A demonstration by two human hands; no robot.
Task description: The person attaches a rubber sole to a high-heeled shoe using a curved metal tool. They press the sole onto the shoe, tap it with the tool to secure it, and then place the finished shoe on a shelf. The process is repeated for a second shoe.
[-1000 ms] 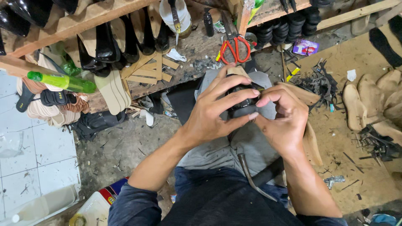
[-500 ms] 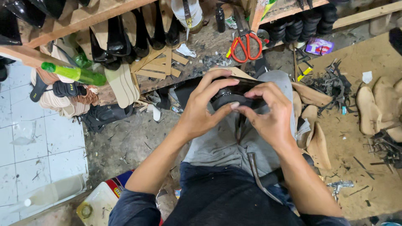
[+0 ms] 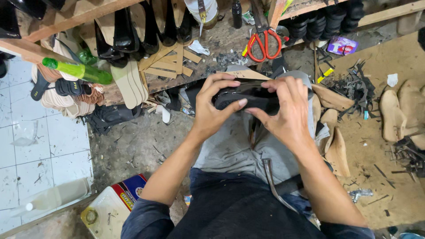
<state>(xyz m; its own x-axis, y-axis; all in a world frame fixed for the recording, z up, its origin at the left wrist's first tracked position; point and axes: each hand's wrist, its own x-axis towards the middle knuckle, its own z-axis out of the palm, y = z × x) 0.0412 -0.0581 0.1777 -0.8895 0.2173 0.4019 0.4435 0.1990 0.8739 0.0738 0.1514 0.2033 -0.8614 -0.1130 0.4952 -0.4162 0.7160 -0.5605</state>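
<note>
Over lap, glossy black shoe upper (image 3: 248, 98), both hands

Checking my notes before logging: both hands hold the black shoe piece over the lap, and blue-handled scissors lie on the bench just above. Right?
Not quite: the head view shows the scissors have red-orange handles, not blue. The left hand and right hand do hold the black shoe piece over the lap.

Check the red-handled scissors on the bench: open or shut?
Shut, as far as shows: the scissors lie with their two red handle loops side by side and the blades together as one strip.
</note>
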